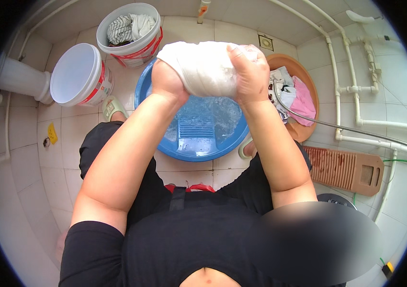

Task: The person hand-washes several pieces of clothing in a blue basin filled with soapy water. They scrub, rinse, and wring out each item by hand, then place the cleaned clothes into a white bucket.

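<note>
Both my arms reach forward over a round blue basin (197, 152) with a ribbed washboard (196, 129) moulded into its near side and water (222, 112) in it. A wet white cloth (201, 69), bunched and twisted into a thick roll, is stretched between my hands above the water. My left hand (167, 81) is closed on its left end, with the cloth draped over the fingers. At the other end my right hand (251, 71) grips it, thumb on top. The far side of the basin is hidden behind the cloth and hands.
An orange-brown basin (311, 88) of clothes, with a pink garment (301, 98) on top, stands right. A hose (337, 123) crosses it. Two white buckets stand left: one bare inside (76, 76), one holding clothes (131, 31). A brown washboard (344, 170) lies near wall pipes (340, 91).
</note>
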Demonstrator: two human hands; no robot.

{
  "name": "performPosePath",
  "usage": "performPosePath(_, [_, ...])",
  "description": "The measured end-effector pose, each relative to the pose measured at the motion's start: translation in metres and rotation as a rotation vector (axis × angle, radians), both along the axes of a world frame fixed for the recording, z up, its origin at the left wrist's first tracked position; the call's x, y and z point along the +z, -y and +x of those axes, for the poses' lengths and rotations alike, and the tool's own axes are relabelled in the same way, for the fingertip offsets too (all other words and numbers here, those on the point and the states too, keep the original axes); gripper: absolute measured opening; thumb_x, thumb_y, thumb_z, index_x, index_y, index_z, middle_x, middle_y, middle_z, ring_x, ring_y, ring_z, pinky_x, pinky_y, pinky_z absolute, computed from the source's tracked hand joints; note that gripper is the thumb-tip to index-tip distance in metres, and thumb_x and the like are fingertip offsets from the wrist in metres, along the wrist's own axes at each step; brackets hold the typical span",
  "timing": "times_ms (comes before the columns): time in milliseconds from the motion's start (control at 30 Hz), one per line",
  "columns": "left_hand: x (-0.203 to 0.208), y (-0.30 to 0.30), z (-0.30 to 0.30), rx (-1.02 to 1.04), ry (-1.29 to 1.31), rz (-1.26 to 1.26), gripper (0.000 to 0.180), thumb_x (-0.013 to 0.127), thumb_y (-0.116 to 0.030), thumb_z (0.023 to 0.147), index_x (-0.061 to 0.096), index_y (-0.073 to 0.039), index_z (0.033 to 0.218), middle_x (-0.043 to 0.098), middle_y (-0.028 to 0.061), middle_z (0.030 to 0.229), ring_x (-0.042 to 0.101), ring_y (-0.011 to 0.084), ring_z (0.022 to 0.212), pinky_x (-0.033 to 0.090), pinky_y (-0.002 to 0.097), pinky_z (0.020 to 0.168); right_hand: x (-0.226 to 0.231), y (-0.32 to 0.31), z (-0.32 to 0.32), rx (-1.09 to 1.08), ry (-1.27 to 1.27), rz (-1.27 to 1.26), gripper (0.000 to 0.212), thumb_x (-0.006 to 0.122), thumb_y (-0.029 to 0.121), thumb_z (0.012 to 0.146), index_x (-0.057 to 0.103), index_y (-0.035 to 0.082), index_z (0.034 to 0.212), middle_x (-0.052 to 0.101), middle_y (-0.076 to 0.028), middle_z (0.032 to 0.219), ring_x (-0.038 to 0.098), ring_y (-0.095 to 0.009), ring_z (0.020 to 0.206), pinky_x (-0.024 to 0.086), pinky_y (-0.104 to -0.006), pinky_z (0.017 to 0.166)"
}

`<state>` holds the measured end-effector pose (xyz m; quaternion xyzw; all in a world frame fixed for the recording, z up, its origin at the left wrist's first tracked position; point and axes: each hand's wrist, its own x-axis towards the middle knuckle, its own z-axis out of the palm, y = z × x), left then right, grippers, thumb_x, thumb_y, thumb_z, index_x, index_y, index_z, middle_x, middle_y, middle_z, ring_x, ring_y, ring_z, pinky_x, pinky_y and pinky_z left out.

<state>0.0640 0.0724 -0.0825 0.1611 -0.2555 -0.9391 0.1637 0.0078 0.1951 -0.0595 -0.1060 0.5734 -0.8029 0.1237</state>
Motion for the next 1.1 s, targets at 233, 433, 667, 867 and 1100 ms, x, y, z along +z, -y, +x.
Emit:
performPosePath(233, [-0.009,-0.001,0.003,-0.116,0.236,0.138,0.024,0.04,-0.022,0.085,0.054,-0.005,0.094,0.059,0.0071,0.092,0.058,0.0203,0.084,0.047,0.0348,0.076,0.015,0.005,0.007,-0.174,-1.006,0.594,0.021,0.07,0.012,0.057,0.054,0.001,0.065,0.052,-0.015,0.077,0.053,-0.027,0.07,0.045,-0.0333,0.059])
performPosePath(433, [-0.019,-0.002,0.01,-0.3,0.23,0.212,0.028,0.034,-0.021,0.086,0.05,-0.004,0.101,0.057,0.0083,0.101,0.057,0.021,0.091,0.045,0.0357,0.081,0.02,0.006,0.016,-0.084,-1.176,0.664,0.02,0.069,0.013,0.055,0.054,0.002,0.061,0.053,-0.012,0.073,0.054,-0.024,0.059,0.045,-0.0312,0.051])
performPosePath(667, [-0.029,-0.004,0.013,-0.467,0.247,0.163,0.034,0.031,-0.022,0.087,0.049,0.0,0.106,0.057,0.0126,0.105,0.057,0.0243,0.095,0.045,0.0379,0.084,0.013,-0.005,0.023,-0.043,-1.217,0.676,0.02,0.069,0.017,0.056,0.055,0.003,0.06,0.053,-0.009,0.071,0.053,-0.023,0.055,0.044,-0.0306,0.049])
performPosePath(867, [-0.015,-0.003,0.011,-0.337,0.338,0.093,0.034,0.033,-0.022,0.087,0.051,0.001,0.105,0.058,0.0126,0.103,0.058,0.0235,0.092,0.046,0.0368,0.082,0.006,-0.014,0.013,-0.05,-1.086,0.811,0.028,0.066,0.026,0.064,0.059,0.0,0.074,0.056,-0.013,0.08,0.057,-0.025,0.065,0.046,-0.0317,0.057])
performPosePath(1100, [-0.01,0.032,0.001,-0.229,0.603,-0.61,0.036,0.043,-0.027,0.086,0.051,-0.002,0.11,0.057,0.013,0.105,0.055,0.021,0.098,0.045,0.0378,0.084,-0.043,-0.051,-0.039,0.302,0.025,1.123,0.044,0.04,0.045,0.085,0.054,0.004,0.084,0.053,-0.004,0.063,0.049,-0.014,0.05,0.038,-0.0264,0.041])
